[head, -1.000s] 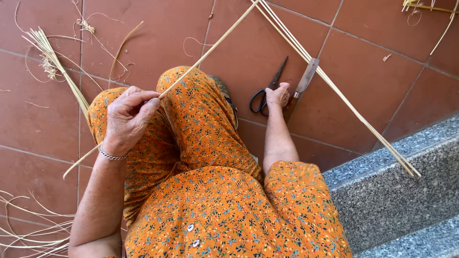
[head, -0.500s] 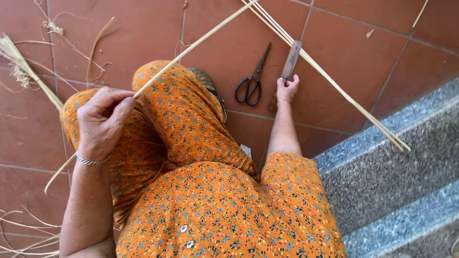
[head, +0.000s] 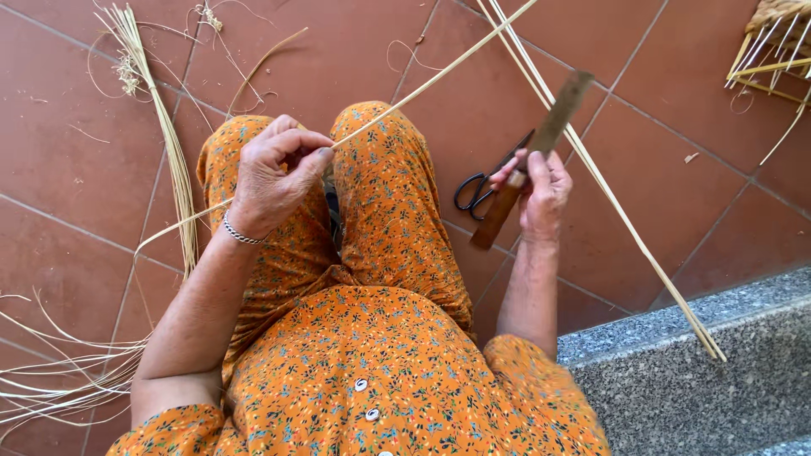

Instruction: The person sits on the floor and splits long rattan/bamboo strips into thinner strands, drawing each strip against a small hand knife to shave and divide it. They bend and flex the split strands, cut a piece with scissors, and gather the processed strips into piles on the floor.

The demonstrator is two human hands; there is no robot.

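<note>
Pinching 1 straw [head: 439, 74] w/ left hand [head: 272, 177]; right hand [head: 541, 187] gripping 1 knife [head: 530, 156], 1 scissors [head: 483, 184] nearby.

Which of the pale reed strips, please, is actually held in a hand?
The long single strip crossing the knees, pinched in the left hand; the others lie loose on the tiles.

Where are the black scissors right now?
The black scissors lie on the red tile floor, just left of the right hand holding a knife.
</note>
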